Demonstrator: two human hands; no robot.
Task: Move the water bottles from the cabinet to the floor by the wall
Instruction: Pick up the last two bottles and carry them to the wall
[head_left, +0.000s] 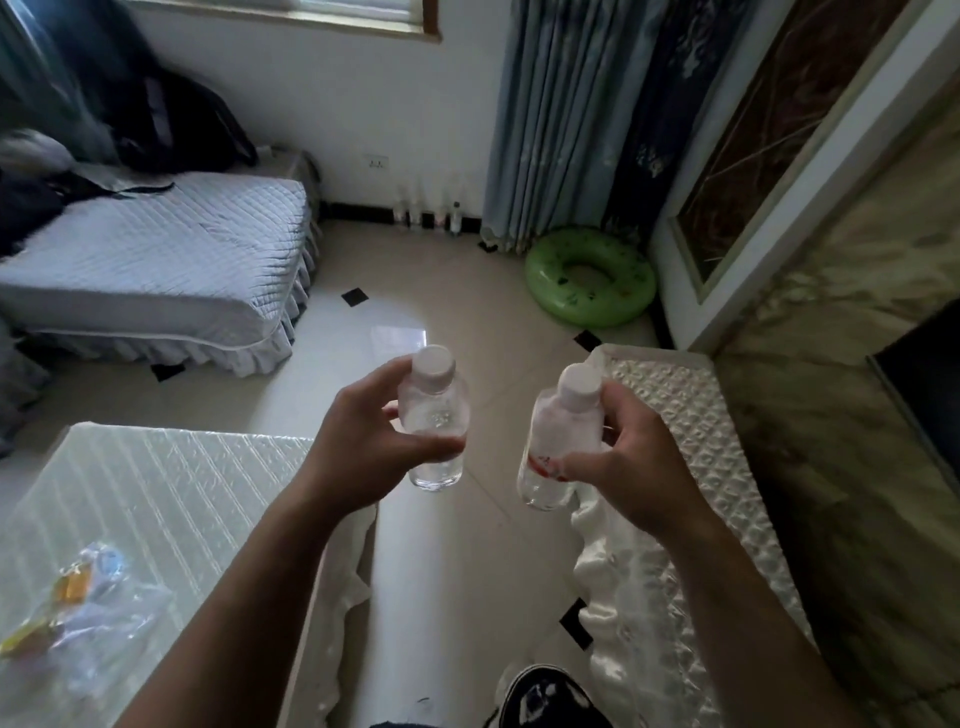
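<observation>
Above tiled floor (441, 545), mid-room: left hand (358, 441) fingers wrapped round clear bottle (435, 421); right hand (623, 457) fingers curled round labelled bottle (556, 441). Both upright. Advice: carry level to row of bottles (431, 215) at far wall, set down beside them.

Both forearms are bare from the near frame edge to the wrists; no sleeve shows on either arm. Left hand (363, 441) is bare: no glove, ring, watch or band visible. Right hand (618, 457) is likewise bare. Fingernails are short where they show. One shoe (545, 699) appears at the near edge, right of centre: dark upper, white rubber sole rim, pale pattern across the top, too blurred to read. A dark strip of clothing sits just left of the shoe at the frame edge; garment type cannot be told.
</observation>
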